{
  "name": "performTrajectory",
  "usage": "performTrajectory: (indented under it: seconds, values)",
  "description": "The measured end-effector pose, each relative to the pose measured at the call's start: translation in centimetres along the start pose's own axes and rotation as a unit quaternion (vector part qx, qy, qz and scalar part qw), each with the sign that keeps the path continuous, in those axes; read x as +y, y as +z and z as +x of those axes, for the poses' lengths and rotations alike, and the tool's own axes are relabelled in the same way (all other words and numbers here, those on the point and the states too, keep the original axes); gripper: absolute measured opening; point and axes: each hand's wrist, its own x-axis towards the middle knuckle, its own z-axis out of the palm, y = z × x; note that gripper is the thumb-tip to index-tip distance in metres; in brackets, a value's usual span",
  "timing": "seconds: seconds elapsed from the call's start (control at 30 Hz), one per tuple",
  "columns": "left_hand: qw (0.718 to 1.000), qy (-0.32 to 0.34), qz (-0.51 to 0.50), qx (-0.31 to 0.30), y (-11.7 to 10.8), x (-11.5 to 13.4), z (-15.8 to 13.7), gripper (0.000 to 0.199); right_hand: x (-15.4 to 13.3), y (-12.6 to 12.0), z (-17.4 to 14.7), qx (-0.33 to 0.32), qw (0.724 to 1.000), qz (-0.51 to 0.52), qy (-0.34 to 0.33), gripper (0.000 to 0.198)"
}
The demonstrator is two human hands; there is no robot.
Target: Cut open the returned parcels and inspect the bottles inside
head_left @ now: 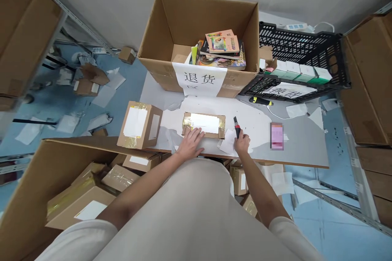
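Pale shirt (196, 212) nearest the camera; left hand (190, 143) on the taped carton (208, 124), right hand (242, 142) gripping the cutter (237, 128).

Taped carton lies flat at the middle of the worktop (301, 147), white label upward; left hand open, fingers slightly spread over its near edge. Right hand closed round the cutter, to the right of the taped carton and apart from it, tip pointing far; loose paper (228, 142) just left of that hand. Left on the worktop: a boxy parcel (139, 126), labelled. Far side: a large open box (199, 12) with books (222, 49) inside; right of it, a black crate (343, 61) holding small white-and-green boxes (306, 72). Near left, below worktop level: a big carton (27, 195) of parcels.
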Motion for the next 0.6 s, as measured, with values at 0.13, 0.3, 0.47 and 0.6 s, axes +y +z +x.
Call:
performTrajectory:
  seconds: [0.13,0.3,0.47,0.6]
  values:
    - [1.0,-0.018,0.0,0.007,1.1,0.2,-0.4,0.063,-3.9,-3.6,0.5,0.104,0.982,0.022,-0.155,0.059]
    - [1.0,-0.009,-0.002,0.0,1.5,-0.5,-0.1,0.059,-13.7,-6.2,0.3,-0.021,0.883,-0.071,-0.464,0.07]
    - [1.0,-0.014,-0.004,-0.016,1.6,-0.9,0.2,0.062,-17.7,-4.2,0.4,-0.081,0.838,-0.19,-0.505,0.067]
    - [0.999,-0.017,0.002,-0.027,1.7,-0.9,0.0,0.062,-17.8,-3.2,0.3,-0.059,0.822,-0.244,-0.511,0.056]
